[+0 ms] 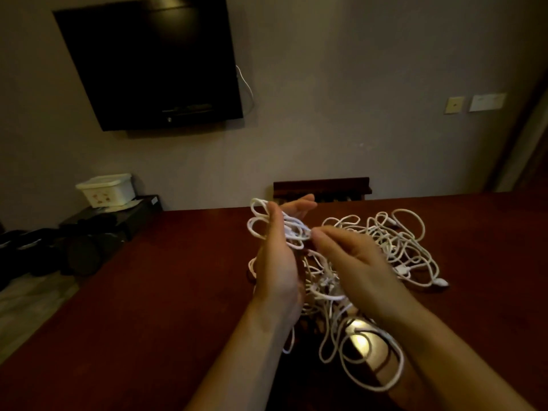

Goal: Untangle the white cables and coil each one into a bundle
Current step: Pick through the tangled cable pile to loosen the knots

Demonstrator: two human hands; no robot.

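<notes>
**A:** How should that step have been handled, judging by how things stood?

**B:** The left hand (277, 256) was raised above the red-brown table (148, 292) with several white loops (268, 223) wound around its fingers, thumb laid across them. The right hand (353, 256) pinched a strand at its fingertips (315, 232), right where the loops ended. To my mind the sound way was to keep the left hand steady as a former, feed the strand round in even turns, and draw slack slowly, so the hanging knot (323, 284) below did not tighten.

**A:** So both hands were gripping cable?

**B:** Yes, the left held the coil and the right pinched the free run. Neither was empty.

**A:** And the cables themselves?

**B:** Thin, round and white, limp enough to drop in loose curls. A dense snarl hung between the wrists. Long loops (370, 360) trailed down towards the person, partly over the table's near edge. A second heap (397, 241) lay on the table just right of the hands, with a white plug (440, 282) at its near side. I could not tell how many cables there were, nor whether the heap joined the one being wound.
</notes>
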